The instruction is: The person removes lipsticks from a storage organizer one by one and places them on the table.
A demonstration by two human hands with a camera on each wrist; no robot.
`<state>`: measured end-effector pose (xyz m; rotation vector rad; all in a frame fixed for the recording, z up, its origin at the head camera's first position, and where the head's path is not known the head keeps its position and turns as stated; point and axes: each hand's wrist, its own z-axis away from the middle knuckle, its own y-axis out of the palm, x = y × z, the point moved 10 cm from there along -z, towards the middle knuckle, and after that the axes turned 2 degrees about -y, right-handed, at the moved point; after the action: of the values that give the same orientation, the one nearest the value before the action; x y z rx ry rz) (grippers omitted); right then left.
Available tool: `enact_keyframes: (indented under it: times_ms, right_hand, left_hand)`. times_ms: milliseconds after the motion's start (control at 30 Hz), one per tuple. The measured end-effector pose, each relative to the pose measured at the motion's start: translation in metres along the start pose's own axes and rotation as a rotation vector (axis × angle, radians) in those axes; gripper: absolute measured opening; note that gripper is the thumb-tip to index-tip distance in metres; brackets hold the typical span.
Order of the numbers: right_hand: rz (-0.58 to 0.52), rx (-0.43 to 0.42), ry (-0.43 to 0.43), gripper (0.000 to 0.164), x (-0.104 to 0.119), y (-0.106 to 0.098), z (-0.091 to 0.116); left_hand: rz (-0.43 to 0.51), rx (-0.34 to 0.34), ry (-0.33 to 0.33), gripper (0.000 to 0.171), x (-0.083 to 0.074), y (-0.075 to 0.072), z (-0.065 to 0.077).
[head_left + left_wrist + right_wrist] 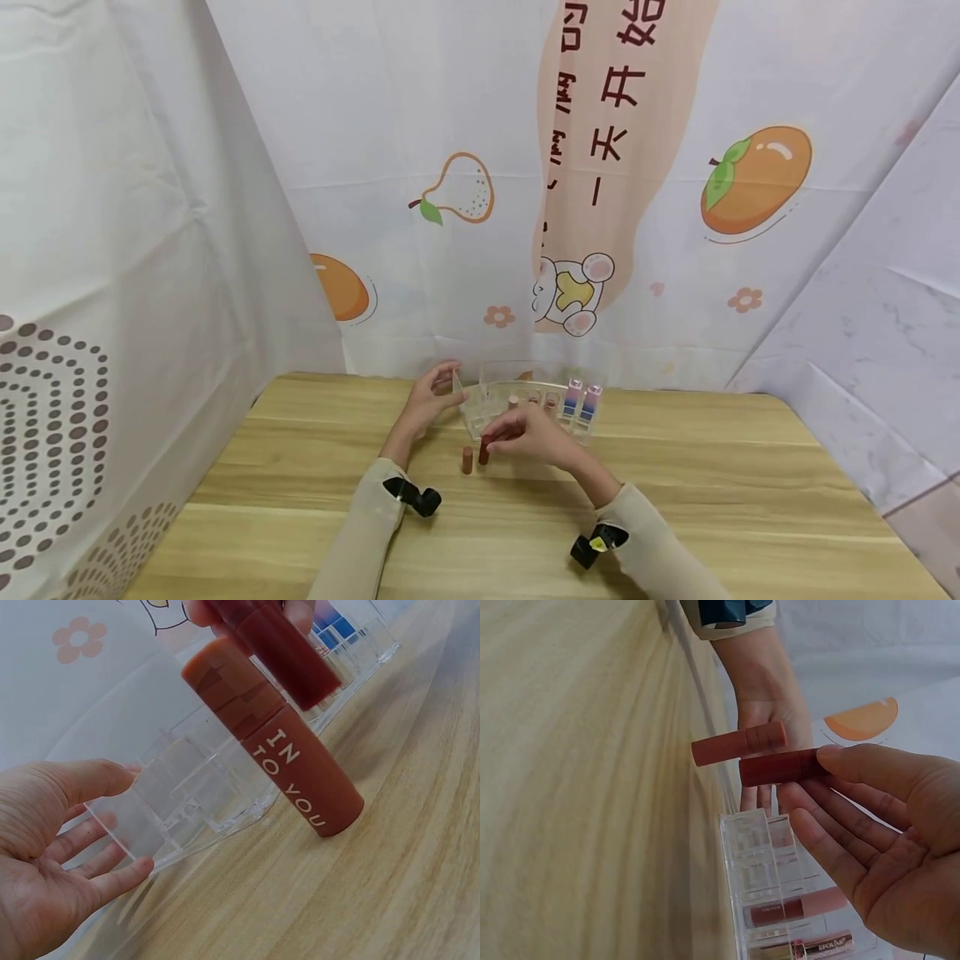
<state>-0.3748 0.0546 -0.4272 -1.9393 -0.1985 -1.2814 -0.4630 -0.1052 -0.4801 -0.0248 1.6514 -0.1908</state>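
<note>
My left hand (431, 404) holds the near end wall of a clear plastic lipstick organizer (202, 780), thumb on one side and fingers behind it. Between thumb and fingertips, my right hand (534, 433) pinches the cap end of a dark red lip gloss tube (772, 769). Its lower end hangs just above the table in the right wrist view. Close beside it, an orange-brown lip gloss tube (300, 772) lettered "IN TO YOU" stands upright on the wood. The organizer's left compartments look bare, while several tubes stand farther right, partly hidden behind my right hand.
Two pink-and-blue tubes (581, 400) stand at the organizer's right end. Within the organizer are also a pink-capped tube (802, 906) and a gold-toned one (810, 946). A printed white curtain (420, 275) hangs behind the wooden table (735, 483).
</note>
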Motion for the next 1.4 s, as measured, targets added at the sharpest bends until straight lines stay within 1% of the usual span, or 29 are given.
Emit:
enact_keyframes:
  times_ms: [100, 167, 333, 533, 633, 867, 1133, 1400]
  right_hand:
    - [0.024, 0.001, -0.005, 0.017, 0.000, 0.001, -0.001]
    - [0.029, 0.003, 0.003, 0.017, -0.001, 0.002, 0.000]
    - [0.030, 0.011, 0.013, 0.019, -0.003, 0.005, -0.001]
    - [-0.008, 0.020, 0.029, 0.018, -0.005, 0.008, 0.000]
    - [-0.023, 0.026, 0.023, 0.018, -0.005, 0.010, 0.000]
    - [0.001, 0.012, 0.024, 0.016, -0.006, 0.012, 0.000]
    - [-0.001, 0.007, 0.032, 0.015, -0.005, 0.016, -0.002]
    - [0.014, 0.009, 0.046, 0.014, -0.007, 0.017, -0.003]
  left_hand:
    - [-0.001, -0.001, 0.003, 0.059, -0.001, 0.000, 0.001]
    - [0.005, 0.000, -0.003, 0.059, -0.001, 0.001, 0.001]
    - [0.008, 0.008, 0.006, 0.059, -0.001, 0.002, 0.000]
    - [0.012, 0.006, 0.007, 0.059, 0.001, 0.002, -0.001]
    - [0.013, 0.006, 0.003, 0.059, 0.002, 0.002, -0.001]
    - [0.019, 0.004, 0.011, 0.061, 0.002, 0.002, -0.001]
    - [0.017, -0.005, 0.008, 0.060, 0.002, -0.001, -0.001]
    - [0.020, 0.011, 0.007, 0.061, 0.001, 0.001, -0.003]
